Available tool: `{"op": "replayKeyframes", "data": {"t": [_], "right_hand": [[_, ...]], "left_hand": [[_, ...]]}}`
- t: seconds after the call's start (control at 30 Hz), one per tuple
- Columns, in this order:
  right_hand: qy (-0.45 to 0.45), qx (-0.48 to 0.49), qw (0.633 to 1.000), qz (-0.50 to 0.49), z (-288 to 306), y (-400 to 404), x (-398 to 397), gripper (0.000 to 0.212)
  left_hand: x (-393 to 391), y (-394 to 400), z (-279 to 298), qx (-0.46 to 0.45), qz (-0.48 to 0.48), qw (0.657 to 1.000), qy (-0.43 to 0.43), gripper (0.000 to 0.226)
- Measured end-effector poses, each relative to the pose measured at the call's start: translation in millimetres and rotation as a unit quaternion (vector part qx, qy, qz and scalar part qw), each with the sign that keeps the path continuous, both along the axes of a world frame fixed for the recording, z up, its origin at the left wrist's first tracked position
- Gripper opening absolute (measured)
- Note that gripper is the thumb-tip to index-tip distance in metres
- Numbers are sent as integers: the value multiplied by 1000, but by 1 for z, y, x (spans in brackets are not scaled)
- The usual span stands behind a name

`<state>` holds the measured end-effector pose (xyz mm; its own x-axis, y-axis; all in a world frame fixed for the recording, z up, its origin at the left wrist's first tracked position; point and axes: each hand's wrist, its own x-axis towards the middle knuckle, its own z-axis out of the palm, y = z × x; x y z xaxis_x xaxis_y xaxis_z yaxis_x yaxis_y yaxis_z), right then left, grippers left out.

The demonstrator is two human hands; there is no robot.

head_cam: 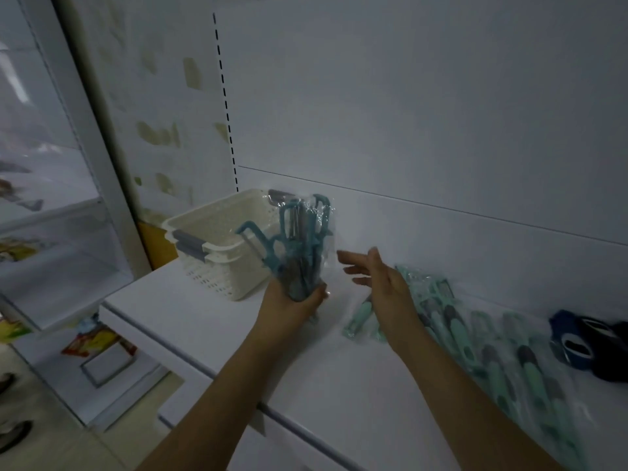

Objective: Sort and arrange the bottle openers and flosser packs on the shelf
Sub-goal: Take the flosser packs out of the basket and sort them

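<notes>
Bunch of blue bottle openers in clear wrap held upright above shelf, grasped at lower end by left hand. Right hand kept open beside it, fingers relaxed. Mint packs laid on shelf at right; white basket behind.

Dark blue items cut off right

Two bare, sleeveless forearms

Glossy clear-plastic packs, perforated matt plastic basket, smooth shelf.
</notes>
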<state>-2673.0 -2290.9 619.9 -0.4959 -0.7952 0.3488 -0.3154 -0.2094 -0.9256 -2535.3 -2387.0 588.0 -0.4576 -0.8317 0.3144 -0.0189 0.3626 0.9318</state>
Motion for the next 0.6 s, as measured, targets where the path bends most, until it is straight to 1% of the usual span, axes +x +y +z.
{"op": "replayKeyframes", "data": {"t": [0.03, 0.07, 0.13, 0.17, 0.2, 0.23, 0.27, 0.33, 0.4, 0.43, 0.5, 0.53, 0.6], "right_hand": [[16, 17, 1000, 1, -4, -1, -2, 46], [39, 48, 998, 9, -8, -1, -3, 43], [92, 130, 987, 27, -19, -1, -3, 44], [112, 155, 981, 22, -23, -1, -2, 45], [123, 162, 979, 9, -23, -1, -2, 43], [120, 147, 982, -5, -21, 1, 0, 39], [108, 126, 986, -19, -17, 1, 1, 36], [94, 99, 990, -41, -1, 4, 4, 38], [56, 107, 992, -38, 17, 7, 11, 52], [14, 109, 994, -23, 29, 11, 13, 65], [-66, 102, 992, 14, 48, 28, 11, 90], [-70, 104, 992, 19, 56, 41, 8, 95], [-51, 121, 991, -16, 68, 77, -3, 106]], "left_hand": [[0, -3, -2, -9, 17, 1000, -15, 18], [-1, -6, -4, -13, 19, 999, -34, 24], [-1, -12, -9, -16, 8, 996, -87, 47], [-1, -14, -11, -13, 10, 994, -110, 53], [-1, -15, -14, -10, 17, 992, -125, 52], [-1, -15, -14, -10, 26, 991, -129, 46], [0, -15, -13, -13, 34, 991, -125, 38], [3, -9, -7, -13, 28, 994, -105, 23], [6, 2, 2, -4, 9, 997, -78, 18], [5, 11, 11, -8, -4, 997, -80, 21], [-5, 35, 26, -52, -36, 992, -112, 30], [-14, 49, 33, -65, -58, 989, -122, 32], [-34, 87, 47, -86, -117, 981, -131, 40]]}}
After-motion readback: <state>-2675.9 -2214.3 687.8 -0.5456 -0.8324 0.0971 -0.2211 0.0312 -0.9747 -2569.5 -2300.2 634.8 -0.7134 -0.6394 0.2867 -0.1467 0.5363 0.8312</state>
